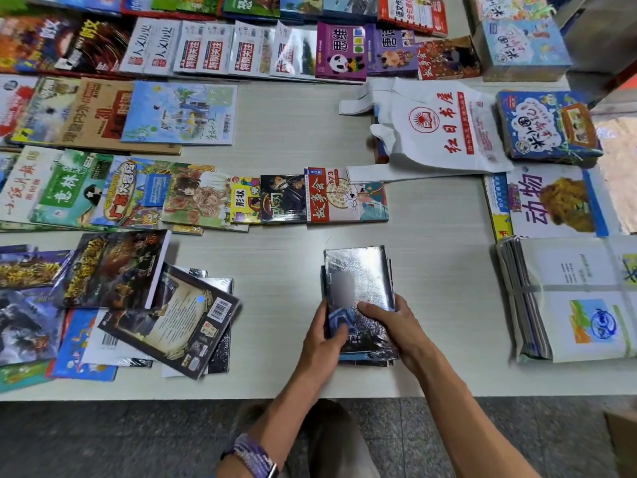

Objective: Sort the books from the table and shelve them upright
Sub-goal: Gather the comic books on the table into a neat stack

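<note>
2 hands (325, 343); 1 white bag (437, 132); 1 table (296, 115); 4 red-label magazines (203, 50) in row.

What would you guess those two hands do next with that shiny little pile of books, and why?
Probably square up the stack of silver-covered books before lifting it. The left hand and right hand grip its near end from either side, thumbs on the top cover, and the lower books' edges stick out unevenly, while it lies flat on the table.
</note>
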`<state>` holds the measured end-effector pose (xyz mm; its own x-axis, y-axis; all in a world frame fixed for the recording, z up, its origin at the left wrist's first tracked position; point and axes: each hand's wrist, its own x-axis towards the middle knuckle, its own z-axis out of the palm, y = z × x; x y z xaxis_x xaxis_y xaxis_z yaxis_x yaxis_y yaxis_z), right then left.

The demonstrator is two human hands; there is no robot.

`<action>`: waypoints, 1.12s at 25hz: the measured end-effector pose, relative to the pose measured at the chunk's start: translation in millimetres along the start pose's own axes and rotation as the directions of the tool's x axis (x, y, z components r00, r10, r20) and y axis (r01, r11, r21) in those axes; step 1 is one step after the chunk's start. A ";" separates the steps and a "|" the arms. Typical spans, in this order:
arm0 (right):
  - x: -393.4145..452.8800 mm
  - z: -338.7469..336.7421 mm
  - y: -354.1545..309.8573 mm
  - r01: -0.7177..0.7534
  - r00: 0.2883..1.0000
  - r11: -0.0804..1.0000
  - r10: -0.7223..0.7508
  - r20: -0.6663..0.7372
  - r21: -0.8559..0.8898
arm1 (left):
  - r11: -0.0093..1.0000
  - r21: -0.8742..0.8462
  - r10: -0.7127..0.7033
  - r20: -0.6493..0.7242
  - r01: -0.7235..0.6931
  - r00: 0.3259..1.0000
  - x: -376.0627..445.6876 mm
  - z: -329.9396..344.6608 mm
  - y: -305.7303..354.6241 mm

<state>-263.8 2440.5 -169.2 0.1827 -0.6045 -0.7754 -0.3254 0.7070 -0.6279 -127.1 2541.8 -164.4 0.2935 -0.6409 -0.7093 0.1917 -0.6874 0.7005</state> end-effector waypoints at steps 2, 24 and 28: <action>-4.2 -2.5 0.4 -0.002 0.998 0.992 -0.005 0.057 0.127 | 0.988 -0.146 -0.058 0.000 0.058 0.998 -1.5 -5.6 3.4; -22.9 -1.5 5.3 0.536 0.834 0.796 -0.449 0.320 -0.280 | 0.847 0.270 0.360 0.340 -0.457 0.869 15.0 -48.0 27.3; -19.9 -10.5 2.2 0.528 0.845 0.785 -0.445 0.297 -0.324 | 0.835 0.338 0.356 0.271 -0.435 0.894 17.3 -51.7 33.2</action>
<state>-277.9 2450.2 -154.5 0.5745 -0.7168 -0.3953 -0.4598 0.1170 -0.8803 -67.2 2525.5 -149.4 0.0774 -0.9106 -0.4060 -0.2840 -0.4105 0.8665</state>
